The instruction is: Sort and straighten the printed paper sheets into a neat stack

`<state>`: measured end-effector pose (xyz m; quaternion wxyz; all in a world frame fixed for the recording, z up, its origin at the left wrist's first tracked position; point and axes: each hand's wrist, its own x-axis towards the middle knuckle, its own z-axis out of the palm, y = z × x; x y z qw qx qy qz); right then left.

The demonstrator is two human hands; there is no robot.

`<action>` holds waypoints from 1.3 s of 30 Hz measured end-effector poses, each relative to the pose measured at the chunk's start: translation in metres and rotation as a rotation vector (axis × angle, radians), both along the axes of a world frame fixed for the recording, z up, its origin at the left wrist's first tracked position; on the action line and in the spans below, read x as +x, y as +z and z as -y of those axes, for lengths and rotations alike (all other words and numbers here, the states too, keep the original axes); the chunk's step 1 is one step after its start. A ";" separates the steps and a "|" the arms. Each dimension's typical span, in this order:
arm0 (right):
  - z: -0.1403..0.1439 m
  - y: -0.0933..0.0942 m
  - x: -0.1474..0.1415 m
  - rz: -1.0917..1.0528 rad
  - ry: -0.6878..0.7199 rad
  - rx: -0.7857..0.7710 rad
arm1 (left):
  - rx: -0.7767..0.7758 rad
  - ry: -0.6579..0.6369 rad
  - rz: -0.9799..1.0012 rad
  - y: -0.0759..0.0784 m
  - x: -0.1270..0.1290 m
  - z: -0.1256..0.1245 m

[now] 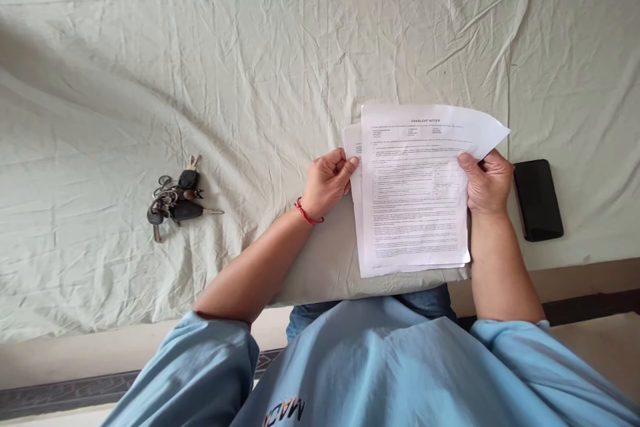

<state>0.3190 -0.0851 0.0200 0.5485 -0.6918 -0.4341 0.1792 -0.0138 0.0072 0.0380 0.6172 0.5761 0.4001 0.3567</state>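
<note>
I hold a few printed paper sheets (pixel 413 190) above the near edge of a bed covered with a pale wrinkled sheet (pixel 280 53). My left hand (pixel 327 181), with a red thread on its wrist, grips the left edge of the papers. My right hand (pixel 487 181) grips their right edge, thumb on the top page. The top page's upper right corner bends outward. A second page peeks out on the left behind the top one.
A bunch of keys with a black fob (pixel 176 200) lies on the sheet to the left. A black phone (pixel 538 199) lies face up just right of my right hand. The bed's near edge and a strip of floor (pixel 590 280) run below.
</note>
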 end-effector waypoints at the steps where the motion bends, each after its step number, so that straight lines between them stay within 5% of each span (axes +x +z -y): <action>1: 0.000 -0.001 0.001 0.011 -0.016 0.008 | -0.003 -0.013 0.002 0.001 0.000 0.000; 13: 0.000 -0.003 0.011 0.096 -0.158 0.061 | 0.078 -0.072 -0.092 0.004 -0.002 0.000; 28: 0.001 -0.008 0.015 -0.120 0.004 0.066 | -0.015 0.039 -0.014 0.003 0.002 0.000; 39: 0.010 0.010 0.027 0.151 0.071 -0.042 | -0.054 -0.048 0.076 -0.002 0.001 -0.001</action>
